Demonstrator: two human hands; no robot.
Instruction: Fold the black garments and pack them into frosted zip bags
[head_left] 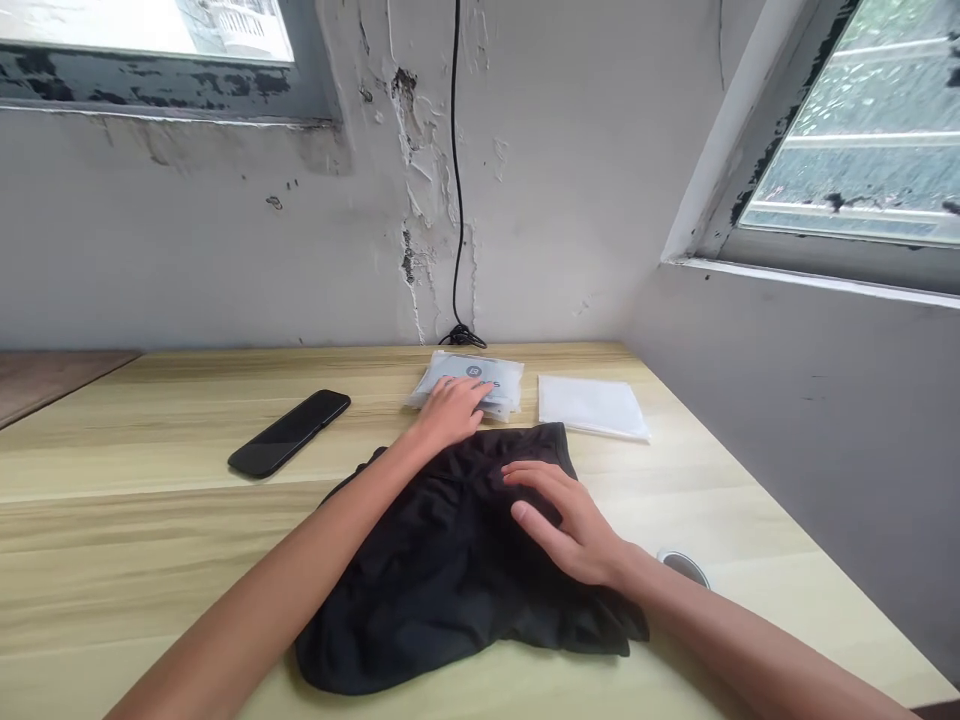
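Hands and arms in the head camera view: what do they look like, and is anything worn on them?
The left hand and right hand are bare, with no gloves, rings, watch or bracelet that I can see. The left forearm and right forearm show no sleeves, cables or markings.

From here I'd call this a plain room in a home, though I can't be sure: a light wood desk pushed into a corner, a black garment laid on it, a smartphone alongside, paint flaking off the stained wall, a black cable hanging down it, and a weathered window overhead
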